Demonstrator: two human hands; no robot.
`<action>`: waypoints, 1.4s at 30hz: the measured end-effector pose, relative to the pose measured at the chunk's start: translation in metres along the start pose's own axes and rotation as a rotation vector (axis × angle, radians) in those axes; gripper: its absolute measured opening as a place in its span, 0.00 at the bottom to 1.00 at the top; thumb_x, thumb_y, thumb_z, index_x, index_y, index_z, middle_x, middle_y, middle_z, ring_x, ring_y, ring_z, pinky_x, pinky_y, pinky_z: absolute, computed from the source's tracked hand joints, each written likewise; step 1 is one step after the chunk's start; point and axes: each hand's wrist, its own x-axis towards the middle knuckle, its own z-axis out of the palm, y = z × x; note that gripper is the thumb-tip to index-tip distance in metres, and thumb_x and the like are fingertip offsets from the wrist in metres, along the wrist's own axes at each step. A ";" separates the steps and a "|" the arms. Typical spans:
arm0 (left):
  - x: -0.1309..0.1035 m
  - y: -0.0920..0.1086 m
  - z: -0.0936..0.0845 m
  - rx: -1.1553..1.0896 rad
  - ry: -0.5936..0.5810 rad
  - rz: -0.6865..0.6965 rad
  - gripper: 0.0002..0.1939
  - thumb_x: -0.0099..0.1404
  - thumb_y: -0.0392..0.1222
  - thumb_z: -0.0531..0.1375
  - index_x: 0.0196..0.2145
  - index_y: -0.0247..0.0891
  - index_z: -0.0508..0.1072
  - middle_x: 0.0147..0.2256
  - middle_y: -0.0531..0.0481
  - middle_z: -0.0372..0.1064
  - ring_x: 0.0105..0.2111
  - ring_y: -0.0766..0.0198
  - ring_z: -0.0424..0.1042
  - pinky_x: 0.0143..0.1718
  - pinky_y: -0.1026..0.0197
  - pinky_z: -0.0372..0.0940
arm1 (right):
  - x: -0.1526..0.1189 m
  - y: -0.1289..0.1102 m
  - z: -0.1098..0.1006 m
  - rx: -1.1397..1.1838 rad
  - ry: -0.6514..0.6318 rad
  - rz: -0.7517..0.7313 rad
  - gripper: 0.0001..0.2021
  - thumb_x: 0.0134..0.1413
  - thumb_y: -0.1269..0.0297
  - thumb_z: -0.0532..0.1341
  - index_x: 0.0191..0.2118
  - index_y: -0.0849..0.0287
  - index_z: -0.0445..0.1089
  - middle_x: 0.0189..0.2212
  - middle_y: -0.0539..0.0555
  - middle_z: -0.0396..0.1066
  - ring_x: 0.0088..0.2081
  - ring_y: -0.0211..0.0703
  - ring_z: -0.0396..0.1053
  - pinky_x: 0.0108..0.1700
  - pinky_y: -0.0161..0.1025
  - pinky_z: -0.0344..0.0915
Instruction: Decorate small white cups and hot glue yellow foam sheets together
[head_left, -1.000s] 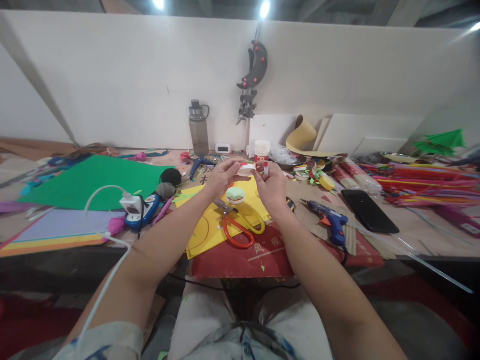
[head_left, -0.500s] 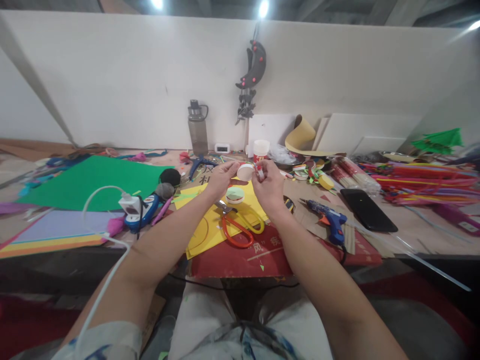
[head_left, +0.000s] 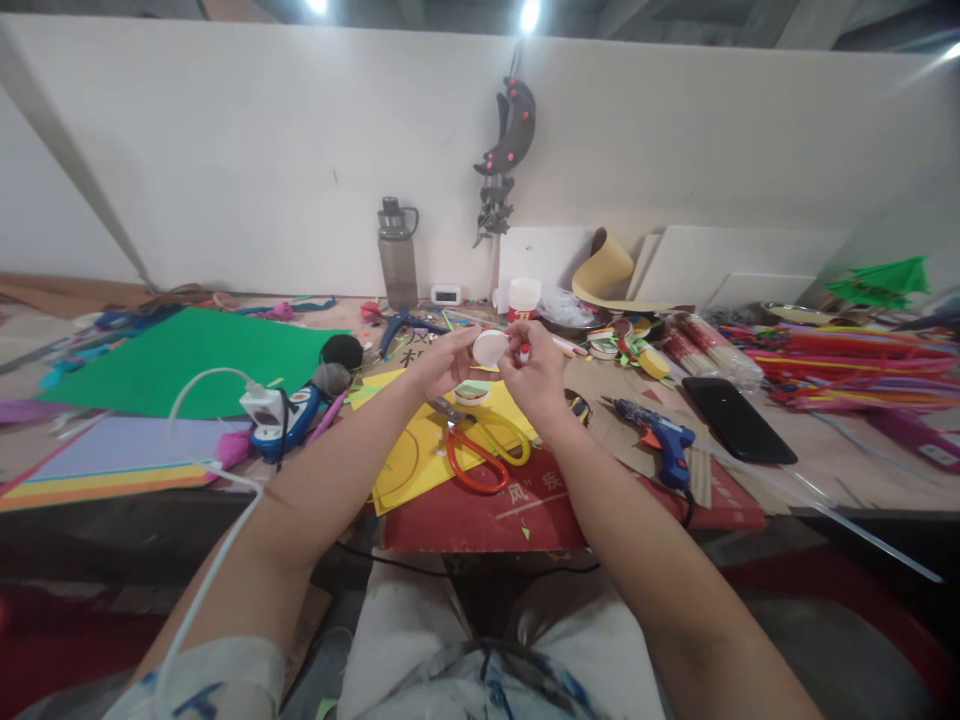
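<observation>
A small round white piece (head_left: 490, 348) is held up between my two hands, above the sheets on the table. My left hand (head_left: 448, 362) has its fingers closed on the left edge of it. At its right edge is my right hand (head_left: 531, 366), with the fingers curled round a small red and white item (head_left: 524, 352). Below them a round white-rimmed piece with a light green top (head_left: 472, 392) lies on yellow paper (head_left: 397, 455). Scissors with one red and one yellow handle (head_left: 480, 468) rest there, blades toward the left.
A blue glue gun (head_left: 664, 438) and a black phone (head_left: 739, 420) lie on the right. Green sheet (head_left: 202, 360) and a blue-white power adapter (head_left: 289, 420) are on the left. A bottle (head_left: 397, 255) and a paper cup (head_left: 523, 298) stand at the back.
My left hand has turned a little and its fingers lie further behind the white piece. The small red and white item sits at a different angle in my right hand.
</observation>
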 end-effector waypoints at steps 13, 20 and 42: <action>-0.006 0.003 -0.001 0.046 -0.116 0.125 0.19 0.59 0.44 0.73 0.47 0.38 0.80 0.47 0.42 0.81 0.44 0.56 0.80 0.51 0.49 0.76 | 0.001 0.001 -0.003 -0.093 0.038 0.152 0.06 0.56 0.58 0.59 0.33 0.54 0.66 0.27 0.49 0.69 0.28 0.42 0.65 0.36 0.41 0.63; -0.001 0.003 -0.007 0.067 0.003 0.178 0.21 0.60 0.52 0.72 0.47 0.39 0.80 0.46 0.45 0.80 0.43 0.61 0.78 0.45 0.60 0.73 | 0.000 -0.005 -0.006 -0.075 0.074 0.047 0.03 0.55 0.62 0.60 0.32 0.53 0.66 0.28 0.49 0.70 0.29 0.42 0.65 0.36 0.41 0.65; 0.015 -0.002 -0.035 1.300 0.238 0.310 0.17 0.70 0.38 0.56 0.50 0.37 0.81 0.51 0.44 0.81 0.48 0.56 0.78 0.55 0.57 0.67 | 0.003 -0.005 -0.009 -0.154 -0.054 0.175 0.03 0.51 0.66 0.58 0.30 0.53 0.62 0.26 0.48 0.67 0.30 0.43 0.64 0.37 0.40 0.60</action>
